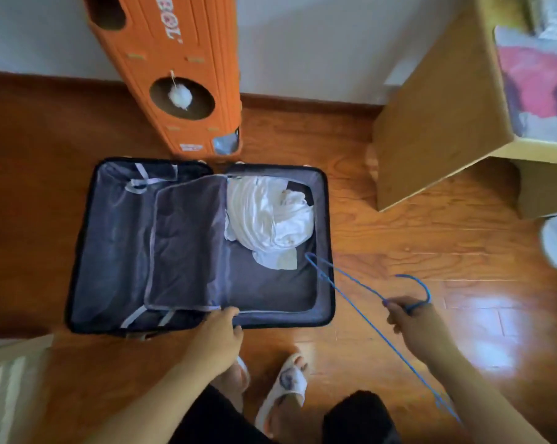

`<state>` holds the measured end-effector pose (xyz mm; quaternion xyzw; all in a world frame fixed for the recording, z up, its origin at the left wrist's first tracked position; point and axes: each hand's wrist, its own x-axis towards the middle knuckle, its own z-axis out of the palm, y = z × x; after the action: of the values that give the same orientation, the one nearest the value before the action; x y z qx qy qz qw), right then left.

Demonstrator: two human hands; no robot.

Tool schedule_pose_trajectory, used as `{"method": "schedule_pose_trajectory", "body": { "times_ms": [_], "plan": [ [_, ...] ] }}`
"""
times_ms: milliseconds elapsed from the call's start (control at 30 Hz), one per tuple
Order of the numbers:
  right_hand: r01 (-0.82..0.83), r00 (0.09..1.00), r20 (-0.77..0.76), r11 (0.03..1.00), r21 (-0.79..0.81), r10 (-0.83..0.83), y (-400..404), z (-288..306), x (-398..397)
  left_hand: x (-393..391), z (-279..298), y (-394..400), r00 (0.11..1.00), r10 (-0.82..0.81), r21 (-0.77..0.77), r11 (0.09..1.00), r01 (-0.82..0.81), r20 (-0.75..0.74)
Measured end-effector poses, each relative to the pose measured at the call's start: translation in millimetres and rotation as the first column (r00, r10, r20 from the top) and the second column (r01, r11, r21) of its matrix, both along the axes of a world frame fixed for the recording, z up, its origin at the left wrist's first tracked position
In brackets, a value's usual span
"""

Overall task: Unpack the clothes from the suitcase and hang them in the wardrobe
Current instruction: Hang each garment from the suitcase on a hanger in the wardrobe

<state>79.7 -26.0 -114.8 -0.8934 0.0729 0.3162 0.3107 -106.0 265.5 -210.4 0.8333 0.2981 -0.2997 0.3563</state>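
White clothes (pixel 267 216) lie bunched in the right half of the open suitcase (pixel 200 248) on the floor (pixel 430 251), mid-frame. At the bottom, the left hand (pixel 221 331) touches the suitcase's near edge, fingers hidden. The right hand (pixel 408 318) grips a blue hanger (pixel 350 291).
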Motion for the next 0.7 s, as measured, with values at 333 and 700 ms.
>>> {"method": "schedule_pose_trajectory", "body": {
  "times_ms": [333,700],
  "plan": [
    [-0.015,0.999,0.046,0.999,0.033,0.013,38,-207,162,188,-229,-24,0.979,-0.066,-0.110,0.993,0.045,-0.193],
    [-0.040,0.996,-0.081,0.997,0.066,0.046,-36,-301,221,312,-391,-20,0.812,0.578,0.267,0.798,-0.541,-0.081]
  ]
}}
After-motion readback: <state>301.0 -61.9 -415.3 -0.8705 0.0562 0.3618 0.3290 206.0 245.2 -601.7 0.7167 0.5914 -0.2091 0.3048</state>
